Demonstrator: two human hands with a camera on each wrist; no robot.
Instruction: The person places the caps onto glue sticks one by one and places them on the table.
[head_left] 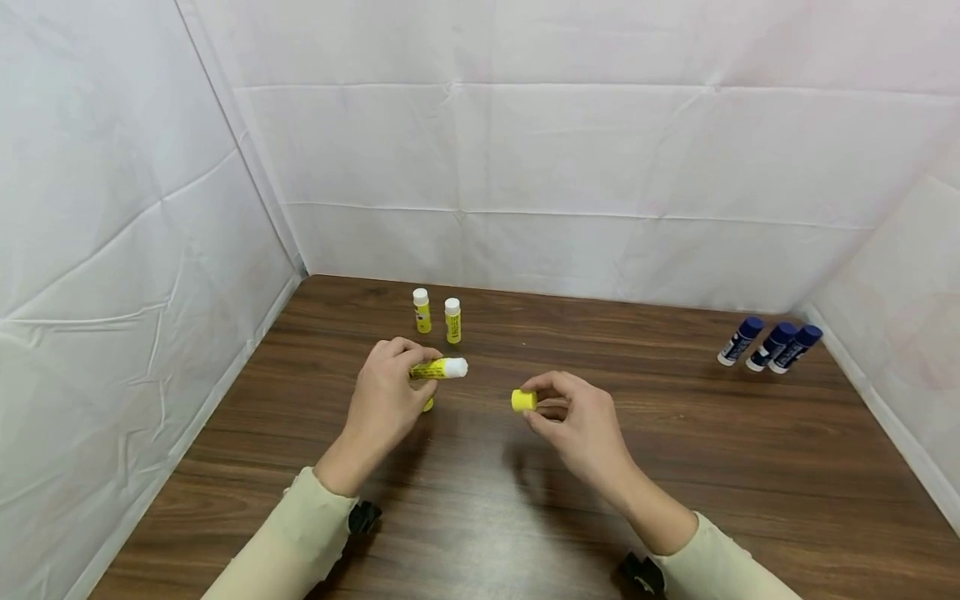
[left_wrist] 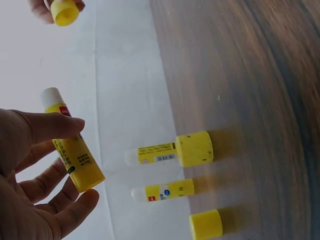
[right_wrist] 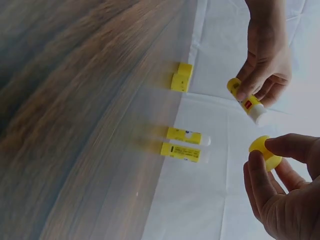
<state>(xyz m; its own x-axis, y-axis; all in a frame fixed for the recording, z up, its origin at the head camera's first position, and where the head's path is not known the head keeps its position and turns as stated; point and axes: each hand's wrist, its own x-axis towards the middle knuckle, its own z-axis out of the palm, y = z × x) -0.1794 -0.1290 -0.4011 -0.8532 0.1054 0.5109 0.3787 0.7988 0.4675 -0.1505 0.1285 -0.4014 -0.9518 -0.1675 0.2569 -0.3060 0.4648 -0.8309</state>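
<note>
My left hand (head_left: 385, 392) grips a yellow glue stick (head_left: 432, 369) above the table, its bare white end toward the right. Between thumb and fingers of my right hand (head_left: 585, 425) is a yellow cap (head_left: 523, 401), apart from the glue stick; its hollow opening shows in the left wrist view. Two more yellow glue sticks, one at the left (head_left: 422, 312) and one at the right (head_left: 453, 322), stand upright beyond my left hand with white ends up. On the table stand two yellow caps (left_wrist: 206, 225) (right_wrist: 180, 83), mostly hidden behind my left hand in the head view.
Three glue sticks with dark blue caps (head_left: 771, 347) stand close together at the far right of the brown wooden table (head_left: 637, 358). White cloth walls (head_left: 555, 158) enclose the back and both sides.
</note>
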